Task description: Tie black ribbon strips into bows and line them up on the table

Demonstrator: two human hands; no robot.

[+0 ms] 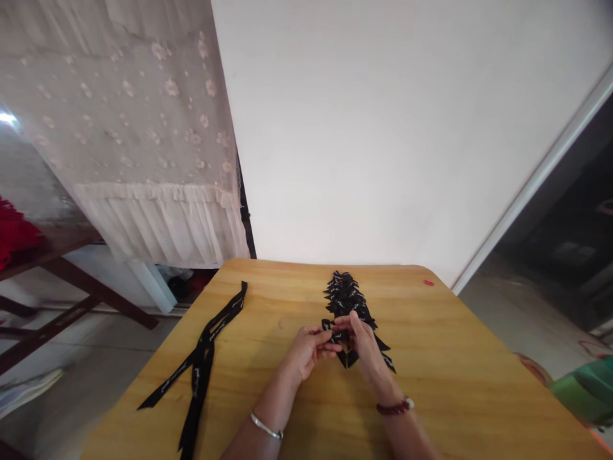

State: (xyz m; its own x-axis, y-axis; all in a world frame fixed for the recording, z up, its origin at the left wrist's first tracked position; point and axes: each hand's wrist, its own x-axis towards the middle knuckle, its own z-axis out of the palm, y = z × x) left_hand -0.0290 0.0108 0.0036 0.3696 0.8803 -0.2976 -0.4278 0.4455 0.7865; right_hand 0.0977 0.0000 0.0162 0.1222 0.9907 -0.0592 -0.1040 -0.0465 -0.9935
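Observation:
Between my two hands is a black ribbon (pixel 339 337) with white lettering, looped above the table. My left hand (pixel 310 350) pinches it from the left, thumb and fingers closed on it. From the right, my right hand (pixel 360 342) grips the same ribbon with its fingertips. Whether the loop is knotted is hidden by the fingers. Just beyond my hands lies a row of black ribbon bows (pixel 345 294) with pointed ends, overlapping one another. Off to the left, several loose black ribbon strips (pixel 205 348) lie crossed on the wood.
The wooden table (pixel 268 294) meets a white wall (pixel 383 128) at its far edge. A small red piece (pixel 428 282) lies near the back right corner. A lace curtain (pixel 163 128) hangs at left, with a dark wooden stand (pixel 81 281) below it. Something green (pixel 582 390) stands beyond the right edge.

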